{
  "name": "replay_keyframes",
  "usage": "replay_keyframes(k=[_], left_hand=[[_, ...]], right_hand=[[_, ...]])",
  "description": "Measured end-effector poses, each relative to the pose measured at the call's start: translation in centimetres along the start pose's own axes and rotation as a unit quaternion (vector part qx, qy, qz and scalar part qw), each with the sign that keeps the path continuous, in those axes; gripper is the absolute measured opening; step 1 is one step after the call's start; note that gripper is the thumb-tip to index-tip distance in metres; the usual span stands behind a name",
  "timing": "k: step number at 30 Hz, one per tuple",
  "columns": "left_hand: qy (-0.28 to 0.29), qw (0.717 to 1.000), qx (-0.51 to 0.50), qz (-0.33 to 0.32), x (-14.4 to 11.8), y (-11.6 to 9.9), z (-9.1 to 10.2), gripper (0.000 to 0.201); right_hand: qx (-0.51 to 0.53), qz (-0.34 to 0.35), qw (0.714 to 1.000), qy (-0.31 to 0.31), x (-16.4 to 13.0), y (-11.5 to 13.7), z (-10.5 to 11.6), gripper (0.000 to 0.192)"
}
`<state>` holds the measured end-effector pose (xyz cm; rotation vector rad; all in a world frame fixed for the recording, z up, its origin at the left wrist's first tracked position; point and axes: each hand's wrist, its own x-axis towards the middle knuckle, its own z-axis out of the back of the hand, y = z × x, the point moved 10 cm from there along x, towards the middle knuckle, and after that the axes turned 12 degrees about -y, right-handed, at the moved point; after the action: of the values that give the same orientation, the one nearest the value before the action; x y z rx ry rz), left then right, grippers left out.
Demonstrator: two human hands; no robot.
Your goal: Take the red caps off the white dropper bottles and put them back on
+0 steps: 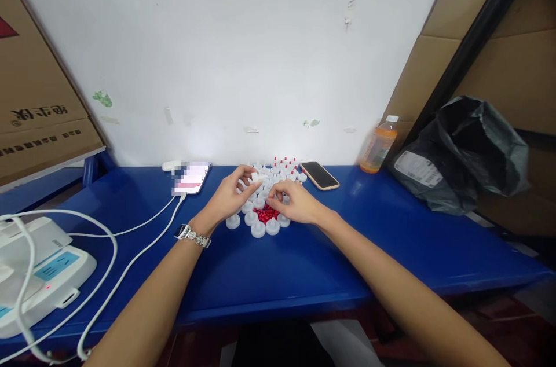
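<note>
My left hand (232,192) is closed, with a white nozzle cap (255,177) between its thumb and fingers. Beside it, my right hand (297,200) is in a pinch over a pile of small red tips (266,214). Whatever its fingertips hold is too small to make out. Several white plastic nozzle caps (258,230) stand around the red pile and under both hands. Toward the wall, several of the white caps carry red tips (285,160). My hands partly hide the middle of this cluster.
A phone (320,175) lies right of the caps, a lit phone (193,177) with a cable on the left. An orange drink bottle (379,146) and a dark plastic bag (456,158) stand at the right. A white power strip (56,280) with looping cables occupies the blue table's (269,277) left.
</note>
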<state>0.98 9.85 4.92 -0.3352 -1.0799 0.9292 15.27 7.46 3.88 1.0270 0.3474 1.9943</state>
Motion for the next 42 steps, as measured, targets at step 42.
replay_keyframes(k=[42], left_hand=[[0.013,0.99,0.139,-0.032,-0.7,-0.7,-1.8,0.027]], right_hand=[[-0.234,-0.099,0.966,-0.044,11.2,-9.0,1.3,0.013]])
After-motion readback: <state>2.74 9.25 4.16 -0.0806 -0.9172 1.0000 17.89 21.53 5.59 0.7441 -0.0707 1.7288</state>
